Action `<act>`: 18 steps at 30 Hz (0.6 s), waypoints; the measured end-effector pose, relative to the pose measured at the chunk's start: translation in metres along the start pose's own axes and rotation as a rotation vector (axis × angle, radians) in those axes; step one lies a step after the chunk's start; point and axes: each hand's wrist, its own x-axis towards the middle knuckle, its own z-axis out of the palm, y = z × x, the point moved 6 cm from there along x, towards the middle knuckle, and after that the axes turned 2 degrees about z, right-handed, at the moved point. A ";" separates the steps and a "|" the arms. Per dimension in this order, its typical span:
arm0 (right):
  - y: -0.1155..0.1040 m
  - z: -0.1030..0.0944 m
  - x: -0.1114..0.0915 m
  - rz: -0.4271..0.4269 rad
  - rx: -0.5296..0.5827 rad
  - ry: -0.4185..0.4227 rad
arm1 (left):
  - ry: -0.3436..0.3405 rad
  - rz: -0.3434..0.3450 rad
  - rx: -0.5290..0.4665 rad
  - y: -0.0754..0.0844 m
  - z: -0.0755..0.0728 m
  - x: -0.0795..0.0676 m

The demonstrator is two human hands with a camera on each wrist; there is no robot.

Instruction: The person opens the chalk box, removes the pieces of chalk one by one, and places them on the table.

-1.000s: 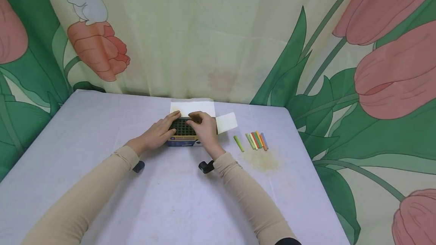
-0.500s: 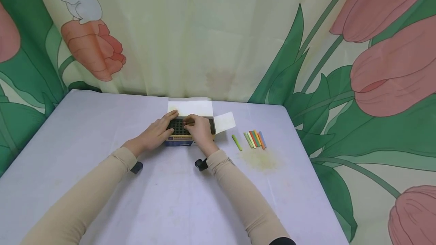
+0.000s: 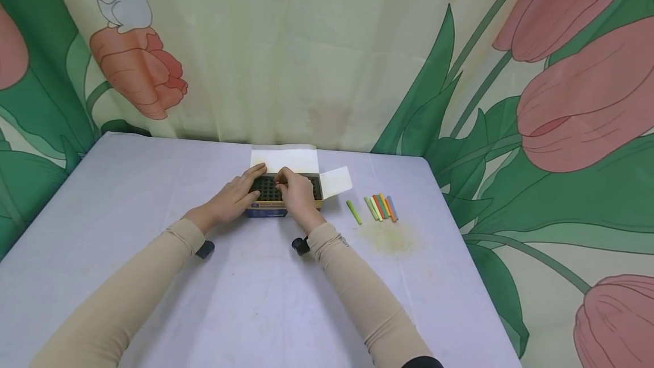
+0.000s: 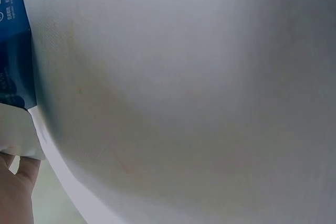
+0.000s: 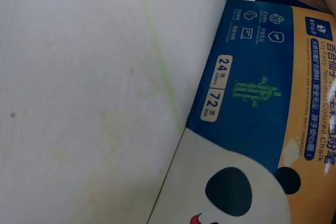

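Note:
An open blue and orange chalk box [image 3: 265, 213] stands at the back of the table; its dark insert [image 3: 265, 192] has rows of holes. Over that insert, my right hand [image 3: 298, 192] pinches a thin chalk stick [image 3: 277, 183] with a reddish tip, mostly covered by the fingers. My left hand [image 3: 232, 196] lies across the box's left end, thumb at the near corner and fingers stretched toward the far one. In the left wrist view, the fingers [image 4: 26, 171] are at a pale flap [image 4: 18, 132]. The right wrist view shows the box's printed front [image 5: 241, 77].
Behind the box its white lid [image 3: 284, 160] stands up, and a white side flap [image 3: 335, 182] sticks out to the right. Right of that lie a single lime-green chalk stick [image 3: 354, 212] and a row of several coloured sticks [image 3: 380, 208]. A patterned curtain [image 3: 327, 61] hangs behind the table.
My right hand has shifted slightly left and lower over the insert, and the reddish chalk tip has come into sight. The left hand stays at the box's left end.

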 end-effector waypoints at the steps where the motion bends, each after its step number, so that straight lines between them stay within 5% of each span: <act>1: 0.000 0.000 0.000 -0.004 -0.005 0.005 | 0.000 0.000 -0.001 0.000 0.000 0.000; 18: -0.001 -0.001 -0.003 -0.046 -0.047 0.040 | 0.002 0.009 0.003 0.001 -0.001 -0.001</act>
